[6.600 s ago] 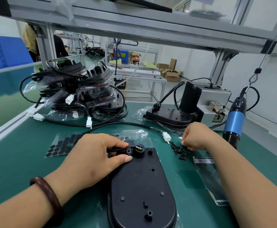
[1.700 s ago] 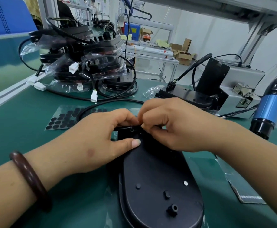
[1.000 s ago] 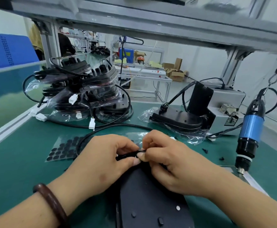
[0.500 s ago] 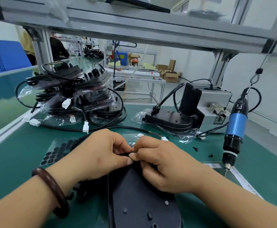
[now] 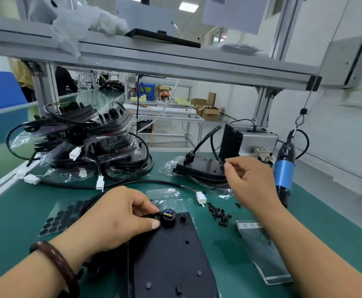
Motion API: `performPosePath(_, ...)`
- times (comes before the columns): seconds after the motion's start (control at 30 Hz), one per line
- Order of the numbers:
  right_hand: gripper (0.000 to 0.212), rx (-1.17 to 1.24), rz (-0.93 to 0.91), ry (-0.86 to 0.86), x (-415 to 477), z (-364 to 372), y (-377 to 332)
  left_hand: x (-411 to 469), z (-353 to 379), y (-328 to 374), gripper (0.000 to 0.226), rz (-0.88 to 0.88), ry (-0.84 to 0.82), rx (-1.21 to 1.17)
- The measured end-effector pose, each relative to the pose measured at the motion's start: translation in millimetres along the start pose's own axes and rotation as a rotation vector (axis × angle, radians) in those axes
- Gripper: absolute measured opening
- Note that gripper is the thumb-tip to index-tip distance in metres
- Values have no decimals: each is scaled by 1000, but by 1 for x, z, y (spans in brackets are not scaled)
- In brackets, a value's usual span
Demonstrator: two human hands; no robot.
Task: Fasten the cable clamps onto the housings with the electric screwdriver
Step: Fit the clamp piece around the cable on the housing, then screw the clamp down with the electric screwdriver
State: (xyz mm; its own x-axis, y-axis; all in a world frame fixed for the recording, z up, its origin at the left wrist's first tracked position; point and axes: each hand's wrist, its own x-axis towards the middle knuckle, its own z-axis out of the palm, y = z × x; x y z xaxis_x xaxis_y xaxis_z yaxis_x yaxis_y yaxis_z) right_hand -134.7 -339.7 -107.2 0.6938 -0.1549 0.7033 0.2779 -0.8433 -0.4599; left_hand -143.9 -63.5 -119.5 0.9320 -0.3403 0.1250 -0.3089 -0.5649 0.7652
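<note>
A black housing (image 5: 171, 254) lies flat on the green mat in front of me. My left hand (image 5: 115, 218) pinches the cable clamp (image 5: 154, 216) against the housing's far left corner, beside a round port with coloured wires (image 5: 168, 215). My right hand (image 5: 249, 181) hovers in the air above the mat, fingers loosely curled and holding nothing that shows. The blue and black electric screwdriver (image 5: 284, 171) hangs from a hook just right of that hand. A small heap of black screws (image 5: 218, 215) lies between the housing and my right arm.
A stack of bagged housings with cables (image 5: 85, 143) fills the back left. Another bagged housing (image 5: 199, 168) lies behind my right hand, near a grey box (image 5: 259, 140). A sheet of black round pads (image 5: 61, 218) lies left; a clear bag (image 5: 261, 250) lies right.
My right hand has let go of the clamp area and risen up and to the right, towards the screwdriver. My left hand stays pinching the clamp on the housing.
</note>
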Motion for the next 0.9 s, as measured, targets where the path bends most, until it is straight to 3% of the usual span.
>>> performPosePath(0.13,27,-188,80,28,12,-7,26,-2,0,2,17,-3,1,-5)
performPosePath(0.4,30,-335,253,193,20,-25,61,-3,-1,1,27,13,-2,32)
performPosePath(0.5,47,-308,447,305,21,-28,64,-1,-1,1,27,12,-11,28)
performPosePath(0.57,54,-215,653,326,22,-31,69,0,0,-1,26,5,-12,14)
performPosePath(0.67,65,233,964,251,21,-36,74,2,0,-4,25,-7,-20,12)
performPosePath(0.77,56,522,1052,125,18,-37,76,3,0,-7,24,-7,-36,16)
performPosePath(0.9,57,566,1059,138,20,-32,78,2,1,-3,26,9,-22,9)
